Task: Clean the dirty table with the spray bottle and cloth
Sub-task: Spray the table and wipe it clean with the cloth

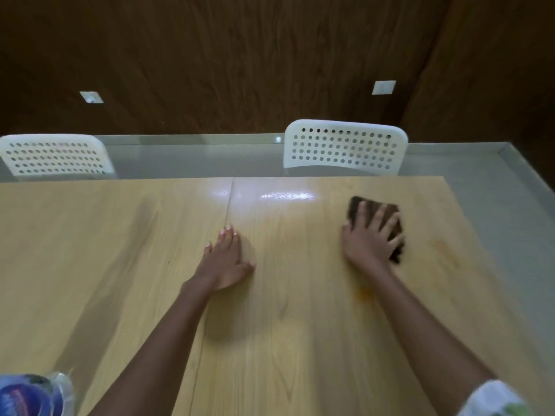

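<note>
A light wooden table (120, 265) fills the lower view. My right hand (371, 238) lies with spread fingers on a dark brown cloth (362, 207), pressing it flat on the table's far right part. My left hand (225, 259) rests flat on the table near the middle, fingers straight and holding nothing. Faint orange stains (365, 292) show on the wood by my right forearm and further right (444, 246). A wet sheen (285, 195) glints near the far edge. At the bottom left corner a blurred blue and clear object (33, 394) shows, possibly the spray bottle.
Two white perforated chairs stand behind the table's far edge, one at the left (54, 157) and one at the right (345, 148). Grey floor (495, 190) runs past the table's right edge. A dark wood-panelled wall (240, 70) closes the back.
</note>
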